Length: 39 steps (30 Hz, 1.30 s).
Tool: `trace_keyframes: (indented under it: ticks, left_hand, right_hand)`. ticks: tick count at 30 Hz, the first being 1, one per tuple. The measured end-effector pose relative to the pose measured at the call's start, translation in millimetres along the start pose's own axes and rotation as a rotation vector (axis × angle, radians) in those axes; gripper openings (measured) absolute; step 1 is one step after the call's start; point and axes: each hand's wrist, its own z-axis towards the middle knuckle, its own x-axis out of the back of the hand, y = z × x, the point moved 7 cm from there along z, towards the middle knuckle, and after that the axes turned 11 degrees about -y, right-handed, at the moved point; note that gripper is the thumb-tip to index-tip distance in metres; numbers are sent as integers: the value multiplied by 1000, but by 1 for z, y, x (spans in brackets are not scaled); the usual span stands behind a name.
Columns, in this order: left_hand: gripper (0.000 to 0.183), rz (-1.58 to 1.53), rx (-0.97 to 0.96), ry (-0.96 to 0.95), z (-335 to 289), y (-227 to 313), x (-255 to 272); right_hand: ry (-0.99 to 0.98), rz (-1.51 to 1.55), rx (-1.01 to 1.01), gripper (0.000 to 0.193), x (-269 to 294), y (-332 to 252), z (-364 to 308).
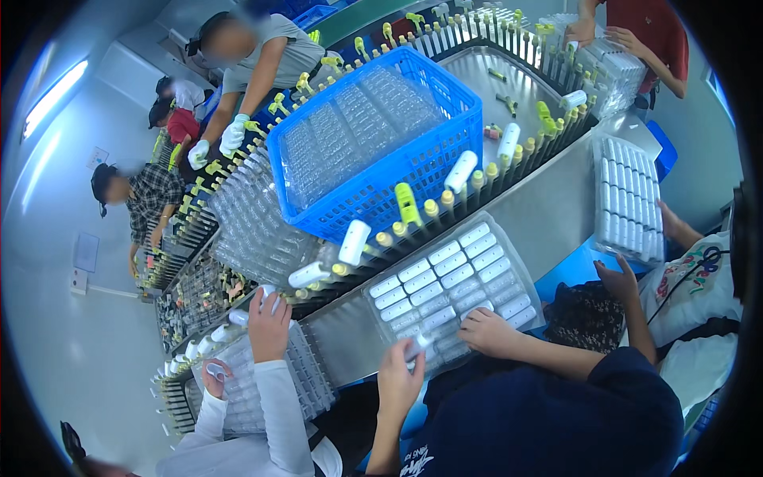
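A clear plastic blister tray point(520, 258) lies at a slant on the metal bench in front of me. Rows of white, rounded plastic casings point(415, 270) fill its far pockets; several nearer pockets look bare. My left hand point(401, 375) pinches a white casing point(420, 343) over the tray's near left part, slightly blurred. Over the tray's near middle, my right hand point(486, 332) has its fingers curled down, with a white casing point(482, 307) at the fingertips. My right palm and lower fingers are partly hidden.
Beyond the tray runs a line of pegs with yellow tips point(431, 208), some carrying white or lime-green parts. Behind stands a blue crate point(381, 187) of clear trays. Co-workers handle trays at left point(306, 378) and right point(628, 199). Others work across the line.
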Motion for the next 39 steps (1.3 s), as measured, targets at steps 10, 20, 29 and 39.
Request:
trace_keyframes:
  ticks: [10, 20, 29, 39]
  left_hand:
    - [37, -503, 76, 652, 151, 10, 23]
    - [36, 128, 360, 545, 197, -29, 116]
    - [42, 254, 551, 546, 171, -63, 116]
    - [31, 291, 31, 404, 29, -34, -39]
  right_hand:
    - [-20, -32, 11, 24, 18, -2, -10]
    - [-91, -165, -4, 26, 16, 10, -39]
    - [-161, 73, -3, 31, 25, 8, -3]
    - [822, 417, -381, 43, 218, 59, 87]
